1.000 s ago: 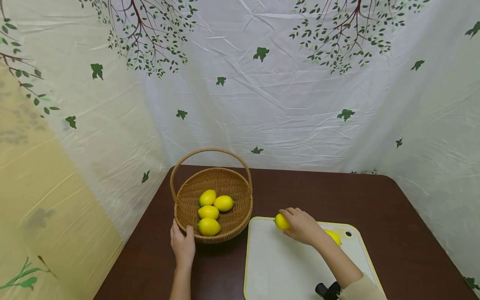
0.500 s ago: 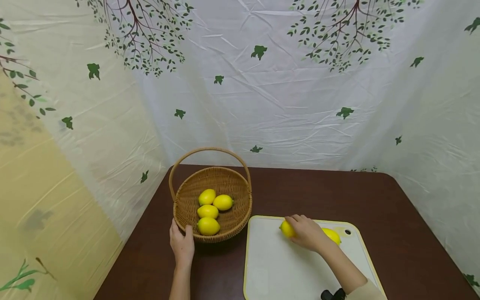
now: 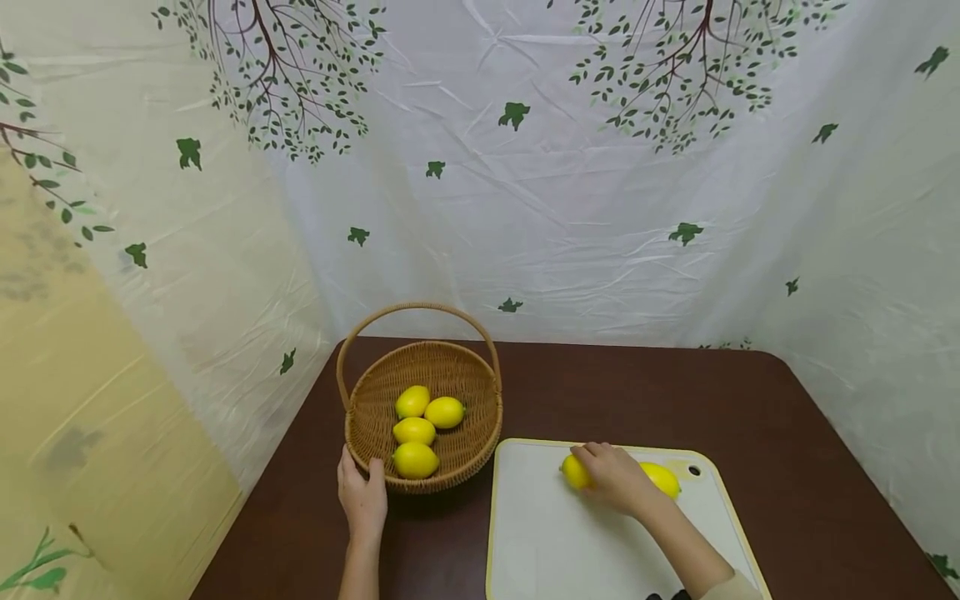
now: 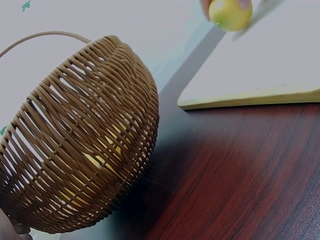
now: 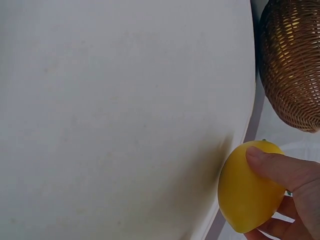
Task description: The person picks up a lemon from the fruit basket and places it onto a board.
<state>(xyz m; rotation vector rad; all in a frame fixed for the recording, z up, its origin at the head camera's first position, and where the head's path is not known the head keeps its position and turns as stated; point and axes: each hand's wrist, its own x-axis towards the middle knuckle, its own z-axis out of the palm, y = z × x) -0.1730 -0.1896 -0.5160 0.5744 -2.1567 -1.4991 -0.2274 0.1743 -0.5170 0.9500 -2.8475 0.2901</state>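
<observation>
On the left of the head view, my left hand (image 3: 363, 504) grips the near left rim of a wicker basket (image 3: 480, 450), thumb up at the edge. Several lemons (image 3: 416, 460) lie inside the basket, which tilts toward me. My right hand (image 3: 617, 479) holds another lemon (image 3: 576, 472) close over the far part of a white cutting board (image 3: 555, 533). In the right wrist view the thumb presses one side of that lemon (image 5: 250, 185) and fingers curl under it. One more lemon (image 3: 663, 480) sits on the board just behind the right hand, partly hidden by it.
The dark brown table (image 3: 600, 392) carries the basket and the yellow-edged board side by side. A hole (image 3: 694, 471) marks the board's far right corner. Behind the table hangs a white cloth (image 3: 450, 208) printed with leaves and branches.
My right hand has drawn the lemon slightly nearer and to the right, down toward the board. The left hand keeps its grip on the basket, and the lemons inside have not moved.
</observation>
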